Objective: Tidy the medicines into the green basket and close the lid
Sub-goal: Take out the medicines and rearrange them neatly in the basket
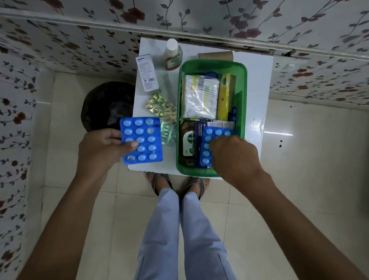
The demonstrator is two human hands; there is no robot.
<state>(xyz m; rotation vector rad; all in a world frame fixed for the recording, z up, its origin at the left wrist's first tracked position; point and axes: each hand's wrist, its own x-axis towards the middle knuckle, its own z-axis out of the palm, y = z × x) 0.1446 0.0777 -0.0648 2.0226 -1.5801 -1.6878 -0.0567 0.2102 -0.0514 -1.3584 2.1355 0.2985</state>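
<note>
The green basket (244, 96) stands open on a small white table (260, 79), holding a Dettol bottle (186, 143), a clear packet (199, 96), a yellow box (224, 97) and other packs. My right hand (235, 158) grips a blue blister strip (211, 141) inside the basket's near end. My left hand (101, 150) holds a second blue blister strip (141, 140) over the table's near left corner. On the table left of the basket lie gold blister strips (160, 107), a green-silver strip (168, 133), a white box (146, 73) and a white-capped bottle (172, 55). No lid is visible.
A brown cardboard tube (215, 55) lies behind the basket against the floral wall. A dark round bin (107, 106) stands on the floor left of the table. My feet in sandals (176, 183) are at the table's near edge.
</note>
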